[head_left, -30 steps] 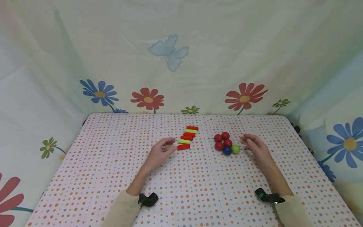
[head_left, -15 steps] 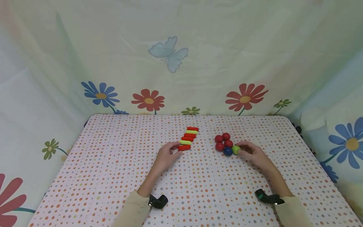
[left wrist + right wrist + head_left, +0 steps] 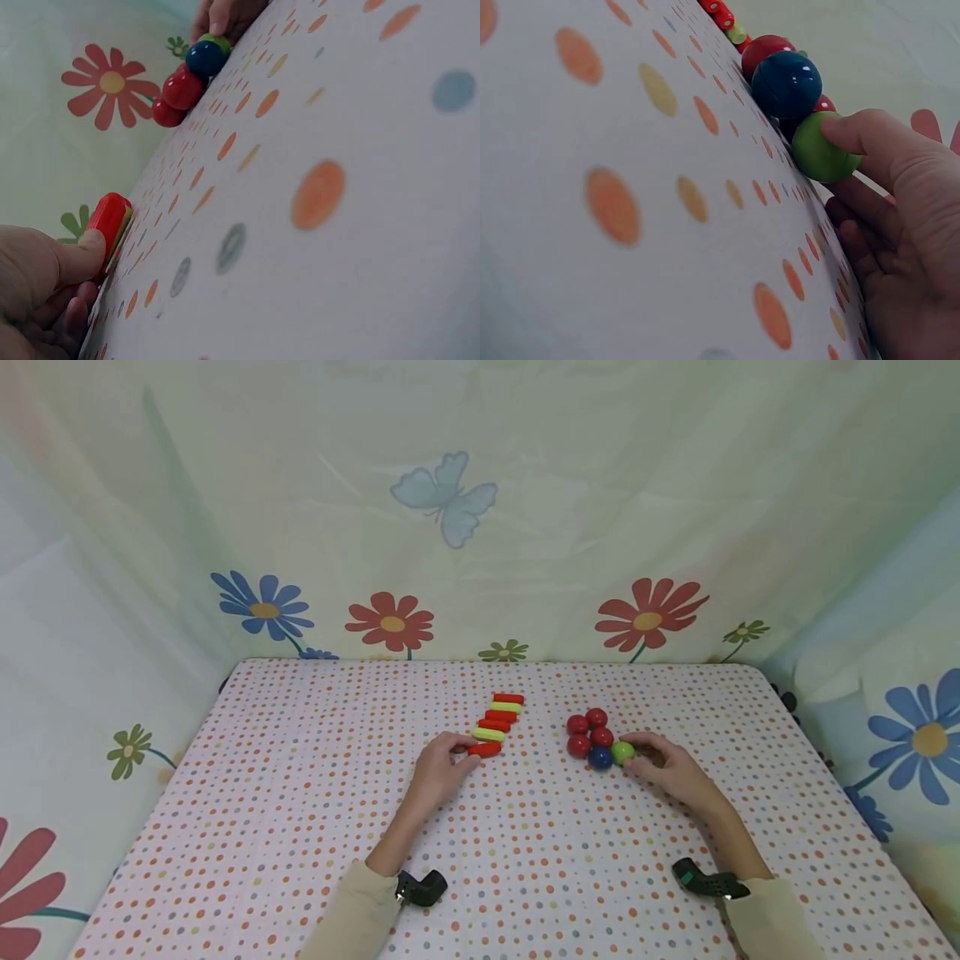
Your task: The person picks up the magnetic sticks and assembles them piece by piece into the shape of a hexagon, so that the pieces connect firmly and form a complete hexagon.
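Observation:
My left hand (image 3: 437, 774) pinches the nearest red stick (image 3: 485, 749) between thumb and fingers. This stick lies at the near end of a slanted row of red and yellow-green sticks, beside a yellow-green one (image 3: 489, 735). On the right, my right hand (image 3: 672, 770) holds a green ball (image 3: 622, 752), thumb on its near side. The green ball rests against a dark blue ball (image 3: 601, 757). Several red balls (image 3: 578, 746) sit grouped behind and left of the blue one. In the right wrist view, the thumb presses on the green ball (image 3: 821, 148).
Both groups rest on a table (image 3: 525, 860) covered with a dotted cloth. A hanging cloth printed with flowers and a butterfly (image 3: 448, 498) surrounds the back and sides. Dark wrist-worn cameras (image 3: 422, 888) sit at both cuffs.
My left hand has moved right and taken hold of the near red stick. My right hand has moved left and its fingers have come around the green ball.

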`<state>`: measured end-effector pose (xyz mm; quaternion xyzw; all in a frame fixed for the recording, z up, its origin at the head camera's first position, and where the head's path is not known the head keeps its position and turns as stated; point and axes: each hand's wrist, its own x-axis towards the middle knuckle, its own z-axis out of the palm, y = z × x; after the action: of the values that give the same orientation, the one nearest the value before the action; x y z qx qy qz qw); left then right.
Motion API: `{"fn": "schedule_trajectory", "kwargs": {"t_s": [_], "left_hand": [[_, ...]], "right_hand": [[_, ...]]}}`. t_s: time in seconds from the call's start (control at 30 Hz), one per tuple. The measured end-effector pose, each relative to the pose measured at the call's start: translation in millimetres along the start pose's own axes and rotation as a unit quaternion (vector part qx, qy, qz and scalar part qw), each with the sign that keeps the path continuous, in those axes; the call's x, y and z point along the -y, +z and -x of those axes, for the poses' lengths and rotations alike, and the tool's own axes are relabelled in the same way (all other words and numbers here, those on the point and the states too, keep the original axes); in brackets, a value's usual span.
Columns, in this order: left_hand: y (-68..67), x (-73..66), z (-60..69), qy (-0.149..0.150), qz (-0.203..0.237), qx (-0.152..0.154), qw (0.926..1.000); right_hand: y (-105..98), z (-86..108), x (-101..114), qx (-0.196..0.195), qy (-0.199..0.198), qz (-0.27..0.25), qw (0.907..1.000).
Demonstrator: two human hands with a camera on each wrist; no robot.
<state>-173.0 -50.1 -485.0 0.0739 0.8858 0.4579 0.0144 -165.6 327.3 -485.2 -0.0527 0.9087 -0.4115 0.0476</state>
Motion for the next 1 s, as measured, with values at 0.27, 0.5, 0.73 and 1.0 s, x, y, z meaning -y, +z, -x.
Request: {"fn": "schedule_trajectory", "kwargs": {"t_s": [0.27, 0.5, 0.73, 1.0], "left_hand": [[-11.9, 10.5, 0.6, -0.035, 0.093, 0.018, 0.9948], [-19.8, 15.9, 0.8, -0.078, 0.222, -0.007, 0.972], [-21.8, 23.0, 2.3, -0.1, 0.33, -0.023, 0.9385], [-22.9, 22.4, 6.1, -0.051, 0.341, -0.044, 0.9375]], "right_hand": [[-7, 1.2, -4, -0.111, 0.02, -0.213, 0.9705], [4, -7.8, 12, -0.229, -0.017, -0.472, 0.8513], [32, -14.4, 39, -0.33, -0.098, -0.553, 0.7587], [52, -9.2, 54, -0.421, -0.078, -0.356, 0.831]]}}
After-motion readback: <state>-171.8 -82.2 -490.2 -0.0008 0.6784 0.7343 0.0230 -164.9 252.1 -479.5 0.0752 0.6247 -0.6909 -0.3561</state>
